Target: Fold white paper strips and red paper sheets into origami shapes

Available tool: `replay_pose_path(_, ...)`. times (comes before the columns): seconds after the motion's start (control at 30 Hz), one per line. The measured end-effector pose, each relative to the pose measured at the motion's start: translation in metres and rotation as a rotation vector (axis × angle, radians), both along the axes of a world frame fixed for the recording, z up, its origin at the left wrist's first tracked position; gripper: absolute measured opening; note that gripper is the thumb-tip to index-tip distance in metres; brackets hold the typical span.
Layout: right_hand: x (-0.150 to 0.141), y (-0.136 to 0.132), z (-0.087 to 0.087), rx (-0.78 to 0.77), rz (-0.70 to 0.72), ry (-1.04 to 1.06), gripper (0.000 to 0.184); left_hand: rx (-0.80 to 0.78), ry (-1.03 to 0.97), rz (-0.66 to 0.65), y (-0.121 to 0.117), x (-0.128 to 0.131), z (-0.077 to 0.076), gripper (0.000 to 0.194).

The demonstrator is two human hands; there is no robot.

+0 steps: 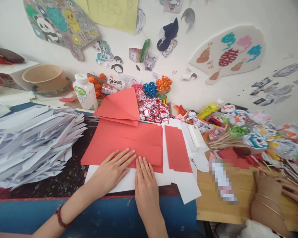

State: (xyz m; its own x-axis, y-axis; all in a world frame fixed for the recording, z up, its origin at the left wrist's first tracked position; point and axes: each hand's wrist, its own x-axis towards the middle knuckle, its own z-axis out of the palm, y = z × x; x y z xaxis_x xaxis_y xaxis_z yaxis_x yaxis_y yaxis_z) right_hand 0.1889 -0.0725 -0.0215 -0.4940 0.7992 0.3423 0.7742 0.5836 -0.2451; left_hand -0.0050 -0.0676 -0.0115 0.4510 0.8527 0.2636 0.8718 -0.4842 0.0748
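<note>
Red paper is spread at the centre of the frame, its lower part covered by two hands. The slightly spread fingers of the left hand are laid on it; those of the right hand, nearly together, are rested flat by the lower edge. Nothing is pinched by either. A layer appears to have been folded over at the right; whether more folding is left cannot be told. Above, the sheet's top edge is overlapped by a folded red piece; to its right, a red strip is laid on white paper. Folded white strips are heaped at left, and the upper middle is crowded by paper flowers and a white bottle, so spare room is limited on those sides. Another person's hand is seen at lower right, over a wooden table.
</note>
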Motion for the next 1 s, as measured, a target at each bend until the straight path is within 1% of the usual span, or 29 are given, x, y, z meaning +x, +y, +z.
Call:
replay_pose_path(0.23, 0.021, -0.007, -0.002, 0.007, -0.093, 0.020, 0.055, 0.010, -0.011, 0.009, 0.001, 0.000, 0.000, 0.053)
replay_pose_path(0.5, 0.044, -0.014, -0.004, -0.024, -0.165, 0.024, 0.053, 0.008, 0.014, 0.013, 0.000, 0.001, 0.002, 0.054)
replay_pose_path(0.63, 0.050, -0.014, -0.005, 0.010, -0.234, 0.040, 0.052, -0.006, 0.036, 0.023, -0.001, 0.002, 0.002, 0.054)
replay_pose_path(0.73, 0.041, -0.014, -0.003, 0.029, -0.225, 0.026, 0.052, -0.010, 0.042, 0.031, -0.001, 0.003, 0.001, 0.054)
replay_pose_path(0.93, -0.002, -0.009, 0.000, -0.015, -0.034, 0.022, 0.052, 0.006, 0.060, 0.044, -0.003, 0.004, 0.000, 0.052)
replay_pose_path(1.0, -0.011, -0.009, 0.000, -0.014, 0.002, 0.016, 0.051, 0.012, 0.066, 0.042, -0.002, 0.004, 0.000, 0.050)
